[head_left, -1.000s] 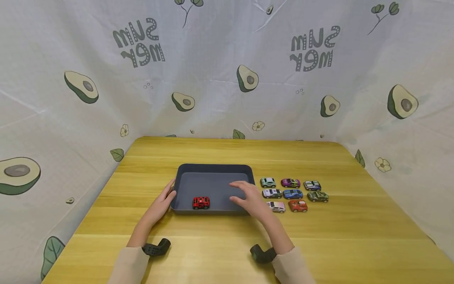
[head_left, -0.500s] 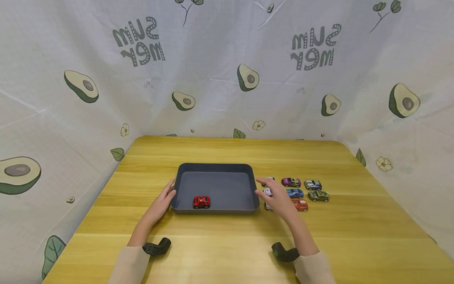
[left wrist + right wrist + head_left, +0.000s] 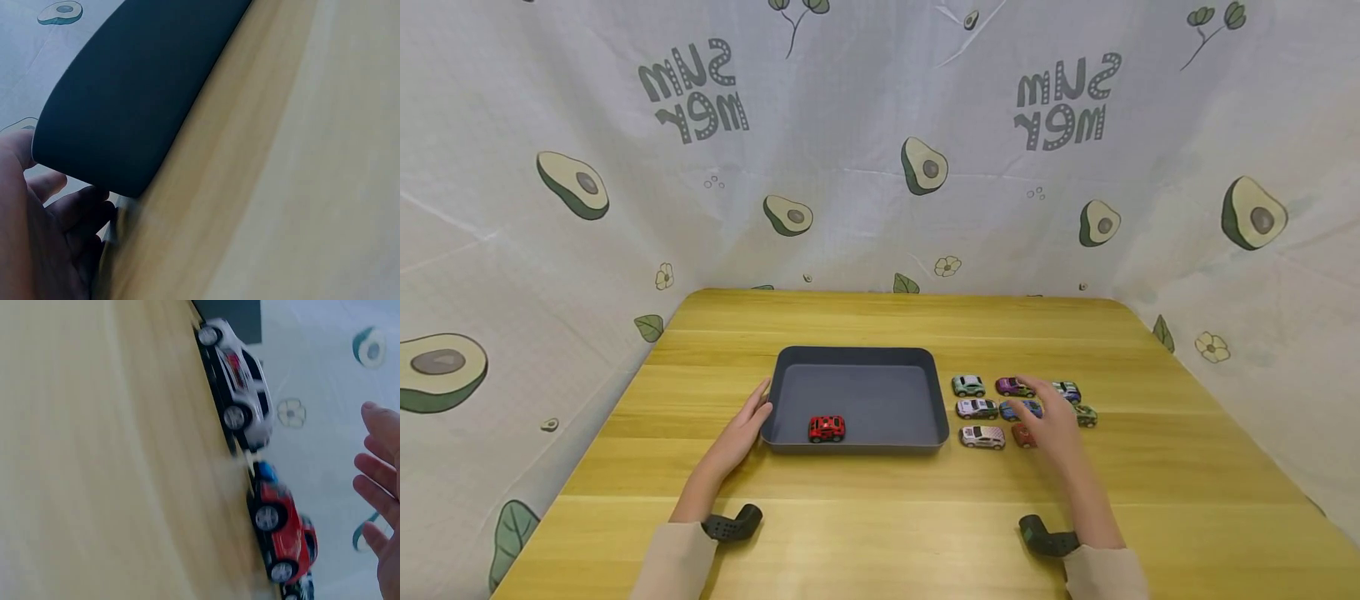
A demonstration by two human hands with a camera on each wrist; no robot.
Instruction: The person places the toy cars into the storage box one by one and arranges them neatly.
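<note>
My left hand (image 3: 733, 435) rests with its fingers along the left side of the dark grey tray (image 3: 857, 449). In the left wrist view its fingertips lie right at the corner of the tray wall (image 3: 119, 106). A red toy car (image 3: 826, 428) sits inside the tray, front left. Fingers spread and holding nothing, my right hand (image 3: 1056, 427) hovers over the toy cars right of the tray. Closest to it are a blue car (image 3: 1011, 410), a purple car (image 3: 1009, 387) and an orange-red car (image 3: 1022, 435), the last partly hidden.
Left of those stand a mint car (image 3: 967, 386), a white car (image 3: 976, 408) and a pale pink-and-white car (image 3: 982, 437). Behind the right hand, a green camouflage car (image 3: 1087, 416) and a white-and-green car (image 3: 1066, 390) are partly covered. A printed cloth (image 3: 850, 150) hangs round the wooden table (image 3: 865, 525).
My right hand has moved right, from above the tray across its right edge to over the toy cars. The left hand and the tray have stayed in place.
</note>
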